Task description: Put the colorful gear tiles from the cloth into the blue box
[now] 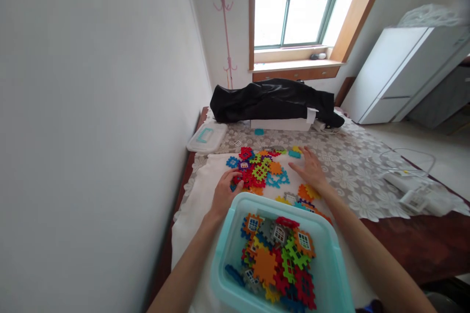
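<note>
Colourful interlocking plastic waffle blocks form a loose pile (259, 171) on a white cloth (198, 220). My left hand (227, 193) is curled over the pile's near left edge, touching red and blue blocks, and I cannot tell whether it grips one. My right hand (310, 168) lies open with spread fingers beside the pile's right side, close to a blue block (294, 154). Between my forearms sits a turquoise plastic tub (257, 203), holding several similar blocks (275, 259). More blocks (299, 200) lie just beyond its far rim.
A lace tablecloth (360, 186) covers the table, with a white wall along its left side. A clear lid (207, 137) and a black bag (271, 100) on a white box (279, 124) lie beyond the pile. White cords and devices (411, 190) lie on the right.
</note>
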Demonstrator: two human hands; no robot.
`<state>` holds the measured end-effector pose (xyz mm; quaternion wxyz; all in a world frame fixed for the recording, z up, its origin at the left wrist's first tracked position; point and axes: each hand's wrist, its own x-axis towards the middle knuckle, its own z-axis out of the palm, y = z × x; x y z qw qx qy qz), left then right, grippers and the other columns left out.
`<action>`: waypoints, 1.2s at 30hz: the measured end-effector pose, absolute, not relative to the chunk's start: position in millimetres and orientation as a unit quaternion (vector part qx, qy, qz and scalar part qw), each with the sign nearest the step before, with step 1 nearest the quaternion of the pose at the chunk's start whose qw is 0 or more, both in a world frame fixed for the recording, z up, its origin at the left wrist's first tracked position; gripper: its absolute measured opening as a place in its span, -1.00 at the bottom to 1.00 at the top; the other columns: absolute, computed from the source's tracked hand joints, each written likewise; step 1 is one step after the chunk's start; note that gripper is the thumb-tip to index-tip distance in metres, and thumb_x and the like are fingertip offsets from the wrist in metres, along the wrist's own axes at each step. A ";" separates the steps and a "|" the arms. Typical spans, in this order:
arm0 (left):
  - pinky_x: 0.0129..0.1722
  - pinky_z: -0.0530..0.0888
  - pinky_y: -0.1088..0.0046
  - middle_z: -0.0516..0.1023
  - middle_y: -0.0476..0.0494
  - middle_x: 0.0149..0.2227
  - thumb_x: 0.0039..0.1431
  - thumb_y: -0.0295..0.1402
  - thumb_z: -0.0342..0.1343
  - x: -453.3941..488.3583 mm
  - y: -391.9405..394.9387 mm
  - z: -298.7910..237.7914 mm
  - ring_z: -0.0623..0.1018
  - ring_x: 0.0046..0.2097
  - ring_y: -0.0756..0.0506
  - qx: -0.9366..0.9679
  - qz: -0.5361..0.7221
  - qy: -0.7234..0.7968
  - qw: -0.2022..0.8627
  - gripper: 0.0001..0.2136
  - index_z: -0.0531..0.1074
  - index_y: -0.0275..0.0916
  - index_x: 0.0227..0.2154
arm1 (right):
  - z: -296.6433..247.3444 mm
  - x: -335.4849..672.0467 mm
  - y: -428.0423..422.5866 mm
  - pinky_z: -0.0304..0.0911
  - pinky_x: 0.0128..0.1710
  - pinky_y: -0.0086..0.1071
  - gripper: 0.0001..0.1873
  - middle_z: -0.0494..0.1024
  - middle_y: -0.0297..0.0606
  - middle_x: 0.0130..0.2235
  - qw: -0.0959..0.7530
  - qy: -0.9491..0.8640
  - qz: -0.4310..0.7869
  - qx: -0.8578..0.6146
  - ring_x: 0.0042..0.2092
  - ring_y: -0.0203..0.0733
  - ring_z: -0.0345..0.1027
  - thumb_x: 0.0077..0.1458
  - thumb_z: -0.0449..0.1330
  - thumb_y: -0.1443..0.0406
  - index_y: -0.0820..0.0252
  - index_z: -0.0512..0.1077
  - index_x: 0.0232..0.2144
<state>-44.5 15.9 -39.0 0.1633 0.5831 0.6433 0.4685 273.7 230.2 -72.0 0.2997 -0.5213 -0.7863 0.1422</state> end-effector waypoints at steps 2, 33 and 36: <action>0.39 0.44 0.00 0.60 -0.33 0.23 0.36 -0.30 0.21 -44.8 15.3 -38.8 0.58 0.27 -0.29 0.581 0.473 0.642 0.164 -0.79 0.63 -0.18 -0.03 | -71.0 269.2 256.9 0.04 0.54 0.34 -0.03 0.09 0.12 0.61 0.239 -0.794 0.143 -0.540 0.61 0.40 -0.03 0.25 0.25 -0.15 0.15 0.20 0.52; 0.33 0.46 -0.03 0.62 -0.29 0.13 0.38 -0.29 0.15 -46.6 14.5 -43.4 0.59 0.21 -0.31 0.538 0.527 0.629 0.191 -0.84 0.63 -0.13 -0.12 | -53.6 220.5 333.4 0.49 0.17 0.02 -0.34 0.68 0.04 0.15 0.252 -0.851 0.205 -0.412 0.12 0.20 0.62 0.38 0.04 -0.02 0.16 0.46 0.34; 0.31 0.46 -0.01 0.63 -0.30 0.12 0.39 -0.30 0.14 -47.0 14.1 -43.2 0.59 0.21 -0.31 0.538 0.531 0.628 0.187 -0.83 0.62 -0.16 -0.12 | -64.0 199.5 336.3 0.42 0.29 0.06 -0.38 0.64 0.06 0.24 0.184 -0.879 0.212 -0.386 0.26 0.27 0.53 0.32 0.08 -0.05 0.15 0.60 0.19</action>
